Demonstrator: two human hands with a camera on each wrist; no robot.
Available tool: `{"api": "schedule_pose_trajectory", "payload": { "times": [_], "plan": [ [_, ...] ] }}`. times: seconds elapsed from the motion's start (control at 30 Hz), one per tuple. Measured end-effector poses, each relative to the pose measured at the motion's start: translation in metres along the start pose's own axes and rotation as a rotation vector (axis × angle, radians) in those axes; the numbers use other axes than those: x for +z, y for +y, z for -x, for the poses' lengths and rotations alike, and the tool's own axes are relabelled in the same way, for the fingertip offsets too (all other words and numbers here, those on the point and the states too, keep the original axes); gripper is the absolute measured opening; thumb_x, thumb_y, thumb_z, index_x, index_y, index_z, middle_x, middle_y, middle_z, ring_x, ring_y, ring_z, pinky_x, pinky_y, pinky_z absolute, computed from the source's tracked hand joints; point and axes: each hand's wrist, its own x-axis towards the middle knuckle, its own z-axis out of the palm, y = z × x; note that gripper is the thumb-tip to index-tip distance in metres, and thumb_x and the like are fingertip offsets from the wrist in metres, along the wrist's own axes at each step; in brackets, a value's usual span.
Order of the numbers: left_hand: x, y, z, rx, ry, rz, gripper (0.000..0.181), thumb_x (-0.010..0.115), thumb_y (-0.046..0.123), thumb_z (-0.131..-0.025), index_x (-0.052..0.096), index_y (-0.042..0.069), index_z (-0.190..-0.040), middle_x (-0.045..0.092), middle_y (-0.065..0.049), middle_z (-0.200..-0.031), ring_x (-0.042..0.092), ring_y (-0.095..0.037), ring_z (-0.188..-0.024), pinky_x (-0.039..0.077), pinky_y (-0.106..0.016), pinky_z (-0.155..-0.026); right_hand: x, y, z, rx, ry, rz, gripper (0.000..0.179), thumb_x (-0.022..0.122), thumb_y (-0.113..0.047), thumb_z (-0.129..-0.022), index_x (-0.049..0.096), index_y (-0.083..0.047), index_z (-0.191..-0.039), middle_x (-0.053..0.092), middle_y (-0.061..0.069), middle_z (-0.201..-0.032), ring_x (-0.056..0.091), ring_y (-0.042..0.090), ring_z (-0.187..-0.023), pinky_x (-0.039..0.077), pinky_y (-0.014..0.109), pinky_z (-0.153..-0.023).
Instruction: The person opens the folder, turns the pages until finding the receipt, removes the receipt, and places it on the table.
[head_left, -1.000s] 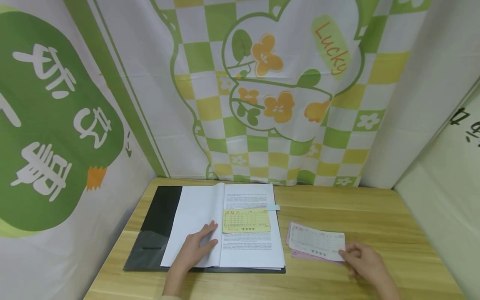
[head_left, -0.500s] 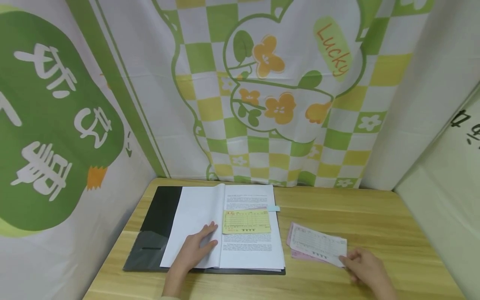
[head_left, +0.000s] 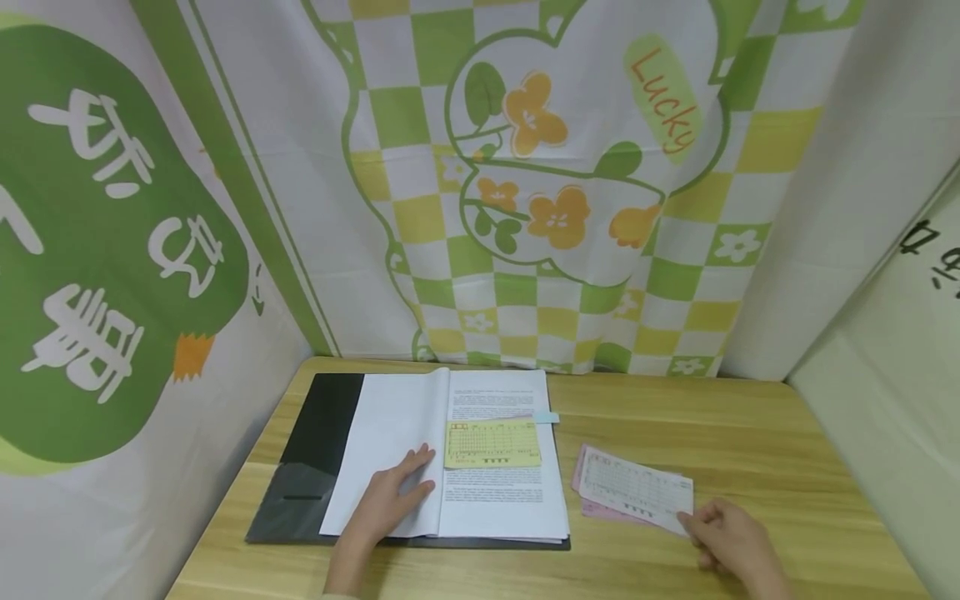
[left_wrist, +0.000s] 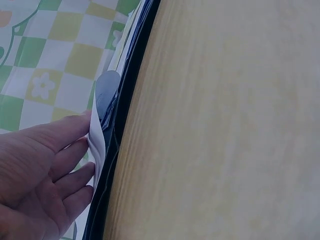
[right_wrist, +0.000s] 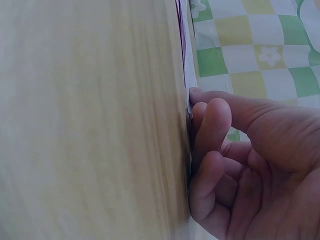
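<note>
A black folder (head_left: 288,483) lies spread on the table, with printed sheets (head_left: 495,517) in it. My left hand (head_left: 387,498) rests on the blank left page (head_left: 390,408), fingers spread; in the left wrist view the fingertips press the curving sheet (left_wrist: 95,150). A yellow form slip (head_left: 492,443) sits on the printed right page. To the right of the folder, a white form slip (head_left: 637,492) lies over pink slips (head_left: 600,510). My right hand (head_left: 731,533) pinches the white slip's lower right corner between thumb and fingers, the other fingers curled.
The wooden table (head_left: 675,417) ends at a patterned curtain (head_left: 585,308) behind, with cloth walls at both sides. A light blue tab (head_left: 547,417) sticks out from the right edge of the sheets.
My right hand has drawn the white slip's near right corner slightly toward me, turning the slip a little over the pink ones. My left hand has stayed in place.
</note>
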Motion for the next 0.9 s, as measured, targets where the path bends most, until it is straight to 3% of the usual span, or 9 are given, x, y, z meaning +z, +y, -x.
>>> {"api": "schedule_pose_trajectory", "payload": {
  "times": [0.43, 0.8, 0.9],
  "plan": [
    [-0.001, -0.001, 0.001, -0.009, 0.003, 0.012, 0.053, 0.072, 0.030, -0.101, 0.061, 0.015, -0.150, 0.049, -0.004, -0.161, 0.037, -0.037, -0.153, 0.031, -0.059, -0.124, 0.000, 0.000, -0.001, 0.005, -0.007, 0.003, 0.033, 0.071, -0.031, -0.100, 0.063, 0.001, -0.100, 0.064, 0.004, -0.073, 0.063, 0.018, -0.060, 0.052, 0.028, -0.051],
    [0.000, 0.001, 0.001, -0.007, 0.004, 0.014, 0.054, 0.072, 0.029, -0.101, 0.060, 0.014, -0.151, 0.049, -0.005, -0.161, 0.037, -0.037, -0.153, 0.030, -0.059, -0.124, -0.005, -0.006, 0.004, 0.032, -0.023, -0.004, 0.044, 0.064, -0.042, -0.105, 0.062, 0.002, -0.104, 0.066, 0.003, -0.079, 0.067, 0.018, -0.061, 0.055, 0.030, -0.053],
    [0.000, 0.001, 0.001, -0.004, 0.005, 0.012, 0.054, 0.072, 0.030, -0.101, 0.060, 0.014, -0.151, 0.049, -0.005, -0.161, 0.037, -0.037, -0.153, 0.030, -0.060, -0.124, -0.007, -0.010, 0.005, 0.042, -0.020, -0.035, 0.051, 0.058, -0.046, -0.108, 0.062, 0.006, -0.112, 0.066, 0.004, -0.081, 0.067, 0.019, -0.064, 0.058, 0.030, -0.054]
  ]
}}
